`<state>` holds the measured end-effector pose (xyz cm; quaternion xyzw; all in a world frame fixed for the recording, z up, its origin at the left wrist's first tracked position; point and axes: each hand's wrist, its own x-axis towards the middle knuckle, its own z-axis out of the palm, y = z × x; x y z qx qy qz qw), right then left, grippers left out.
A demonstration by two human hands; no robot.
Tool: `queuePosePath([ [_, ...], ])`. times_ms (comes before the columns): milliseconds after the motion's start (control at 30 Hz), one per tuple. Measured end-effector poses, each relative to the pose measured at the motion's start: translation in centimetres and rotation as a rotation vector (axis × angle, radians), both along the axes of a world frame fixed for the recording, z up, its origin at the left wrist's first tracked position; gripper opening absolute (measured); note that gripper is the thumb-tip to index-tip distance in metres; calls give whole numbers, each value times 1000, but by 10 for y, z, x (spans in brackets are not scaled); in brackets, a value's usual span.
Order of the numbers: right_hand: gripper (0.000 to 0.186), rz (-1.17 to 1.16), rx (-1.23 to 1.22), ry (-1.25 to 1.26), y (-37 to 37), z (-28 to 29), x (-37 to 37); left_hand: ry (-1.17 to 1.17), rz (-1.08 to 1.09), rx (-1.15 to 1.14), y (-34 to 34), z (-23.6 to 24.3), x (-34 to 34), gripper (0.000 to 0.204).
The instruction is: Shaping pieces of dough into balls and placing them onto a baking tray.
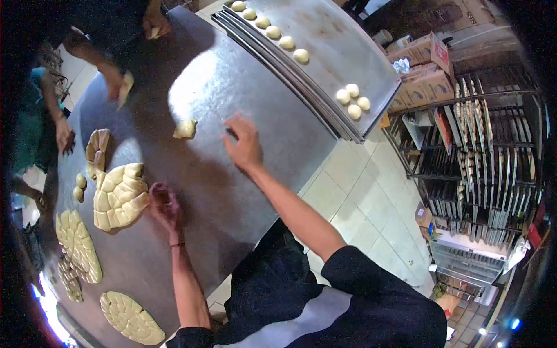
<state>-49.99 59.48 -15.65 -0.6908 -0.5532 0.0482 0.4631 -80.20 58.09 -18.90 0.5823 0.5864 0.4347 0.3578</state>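
My right hand (243, 142) is over the steel table (232, 197), fingers apart and holding nothing, to the right of a small dough piece (185, 129). My left hand (165, 206), blurred, has its fingers bent at the right edge of a scored slab of pale dough (120, 197); whether it grips any dough is unclear. A narrower cut dough strip (97, 152) lies above that slab, with small dough balls (79, 187) beside it. More scored dough slabs (76, 246) (130, 316) lie toward the lower left.
Stacked metal trays (348, 69) at the upper right carry several dough balls (300, 55). Co-workers' hands (119, 84) (64, 133) work at the far and left sides. Cardboard boxes (420, 87), a tray rack (470, 156) and tiled floor (371, 209) are on the right.
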Motion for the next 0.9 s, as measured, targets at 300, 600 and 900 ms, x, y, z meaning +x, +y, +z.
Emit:
queuePosePath([
  [300,45,458,-255,159,-143,2,-37,212,-375,134,-142,50,1,56],
  [600,39,279,-377,283,-196,61,15,196,-111,-113,-175,82,-40,55],
  [900,29,414,-158,155,-150,130,41,-139,-349,-25,-123,126,120,77],
])
